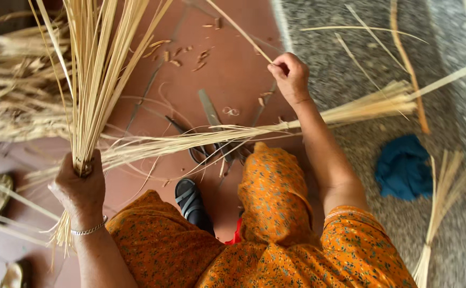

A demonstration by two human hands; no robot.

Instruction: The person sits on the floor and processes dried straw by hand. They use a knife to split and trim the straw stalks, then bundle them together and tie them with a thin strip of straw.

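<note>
My left hand (79,186) grips the base of a bundle of thin pale bamboo strips (91,69) that fans upward from my fist. A silver bracelet sits on that wrist. My right hand (289,74) is raised farther out and pinches a single thin strip (241,31) that slants up to the left. Below both hands a long sheaf of strips (254,130) lies across my lap, over orange patterned cloth (273,197).
A flat knife blade (210,109) and wood shavings lie on the reddish floor (233,69). Dry stalks (14,80) pile at the left. A blue cloth (404,166) and loose strips rest on grey speckled floor at right. A black sandal (191,200) shows below.
</note>
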